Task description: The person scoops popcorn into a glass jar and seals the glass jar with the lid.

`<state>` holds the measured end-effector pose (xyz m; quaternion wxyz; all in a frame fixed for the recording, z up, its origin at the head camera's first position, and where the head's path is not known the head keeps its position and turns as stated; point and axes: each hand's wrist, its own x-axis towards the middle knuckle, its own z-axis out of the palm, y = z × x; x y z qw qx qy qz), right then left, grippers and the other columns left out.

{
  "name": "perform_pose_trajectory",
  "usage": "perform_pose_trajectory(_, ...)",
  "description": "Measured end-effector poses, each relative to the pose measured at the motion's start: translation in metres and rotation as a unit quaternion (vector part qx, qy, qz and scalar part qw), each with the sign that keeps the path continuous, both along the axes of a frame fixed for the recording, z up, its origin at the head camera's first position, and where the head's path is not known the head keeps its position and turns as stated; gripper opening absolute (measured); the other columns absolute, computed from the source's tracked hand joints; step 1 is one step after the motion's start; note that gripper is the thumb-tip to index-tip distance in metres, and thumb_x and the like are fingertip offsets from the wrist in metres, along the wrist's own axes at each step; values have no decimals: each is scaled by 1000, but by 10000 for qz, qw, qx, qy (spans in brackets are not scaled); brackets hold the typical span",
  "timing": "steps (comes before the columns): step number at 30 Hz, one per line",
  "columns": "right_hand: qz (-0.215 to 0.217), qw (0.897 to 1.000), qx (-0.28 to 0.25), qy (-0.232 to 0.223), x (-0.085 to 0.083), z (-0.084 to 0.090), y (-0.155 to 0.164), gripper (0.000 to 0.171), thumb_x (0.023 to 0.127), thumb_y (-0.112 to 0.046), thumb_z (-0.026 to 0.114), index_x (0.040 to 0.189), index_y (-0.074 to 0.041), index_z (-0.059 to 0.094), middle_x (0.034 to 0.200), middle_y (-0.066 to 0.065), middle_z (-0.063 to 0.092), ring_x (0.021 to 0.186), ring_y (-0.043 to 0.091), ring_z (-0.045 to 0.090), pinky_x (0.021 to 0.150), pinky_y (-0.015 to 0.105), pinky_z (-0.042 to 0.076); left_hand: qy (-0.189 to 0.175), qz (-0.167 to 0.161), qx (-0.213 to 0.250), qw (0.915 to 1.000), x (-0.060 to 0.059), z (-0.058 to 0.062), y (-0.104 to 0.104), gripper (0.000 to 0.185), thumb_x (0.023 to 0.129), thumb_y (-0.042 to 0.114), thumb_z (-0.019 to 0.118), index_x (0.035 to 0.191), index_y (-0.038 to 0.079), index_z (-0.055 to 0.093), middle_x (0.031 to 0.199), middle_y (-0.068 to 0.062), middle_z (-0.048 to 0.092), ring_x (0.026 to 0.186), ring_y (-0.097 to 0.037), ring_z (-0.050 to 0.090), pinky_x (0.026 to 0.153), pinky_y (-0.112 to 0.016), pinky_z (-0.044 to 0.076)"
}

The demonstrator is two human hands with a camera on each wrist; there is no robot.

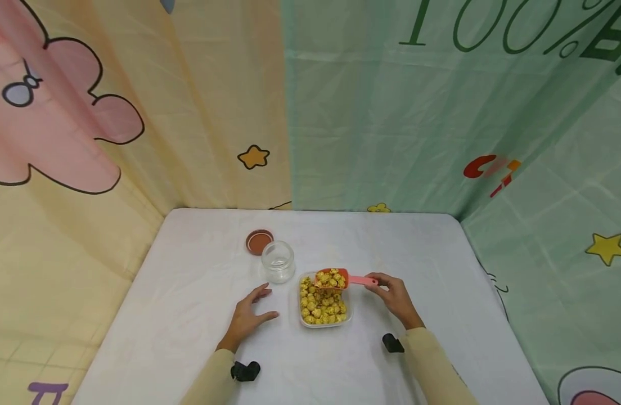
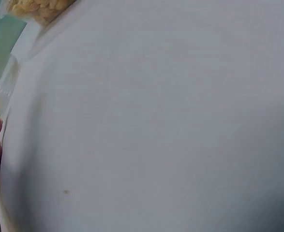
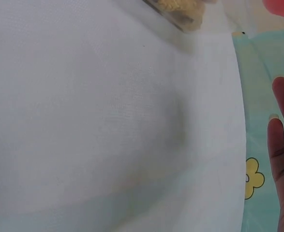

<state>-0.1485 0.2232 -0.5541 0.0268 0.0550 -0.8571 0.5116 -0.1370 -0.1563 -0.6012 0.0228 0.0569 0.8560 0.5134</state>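
Observation:
My right hand point(image 1: 395, 296) pinches the pink handle of a red scoop point(image 1: 345, 278) between thumb and fingers. Yellow popcorn point(image 1: 331, 278) fills the scoop, which sits over the far end of a clear plastic tub point(image 1: 327, 325). More popcorn point(image 1: 320, 308) lies in the tub. To the tub's left, my left hand point(image 1: 247, 318) is held with thumb and fingers spread, nothing between them. Its fingertips are close to a clear glass jar point(image 1: 279, 263), which stands without a lid. In the left wrist view, part of the jar point(image 2: 6, 87) shows beyond the fingers.
A brown round lid point(image 1: 259, 242) lies behind the jar, partly overlapped by it in the head view. A white cloth covers the table point(image 1: 401, 247). Printed curtains point(image 1: 371, 124) hang behind it and along both sides.

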Motion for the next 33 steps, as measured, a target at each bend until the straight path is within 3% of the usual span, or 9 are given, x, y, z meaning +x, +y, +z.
perform_pose_trajectory(6, 122, 9998, 52, 119, -12, 6, 1, 26, 88, -21, 69, 108, -4, 70, 98, 6, 70, 91, 22, 62, 90, 50, 52, 6, 304, 240, 9992, -19, 9, -11, 80, 71, 22, 86, 140, 8, 47, 126, -11, 62, 119, -28, 53, 105, -47, 41)
perform_pose_trajectory(11, 140, 9998, 126, 87, -23, 13, -3, 29, 89, -25, 69, 110, -5, 70, 99, 5, 70, 94, 23, 62, 90, 50, 52, -178, 405, 168, 9989, -34, 18, -15, 85, 72, 25, 85, 143, 9, 41, 134, -14, 55, 123, -30, 49, 107, -48, 40)
perform_pose_trajectory(21, 121, 9998, 140, 71, -37, 23, -10, 29, 90, -25, 68, 111, -4, 69, 100, 7, 69, 95, 25, 62, 90, 51, 52, -214, 232, 246, 9992, -57, 38, -13, 93, 74, 13, 84, 149, 7, 30, 145, -17, 42, 133, -36, 38, 113, -51, 32)
perform_pose_trajectory(33, 240, 9982, 97, 540, -57, 29, -27, 33, 91, -31, 67, 108, -4, 70, 98, 8, 68, 92, 25, 62, 79, 50, 55, -535, 80, -136, 9984, -71, 45, -3, 95, 72, 21, 86, 149, 14, 32, 151, -13, 37, 140, -32, 31, 116, -50, 27)
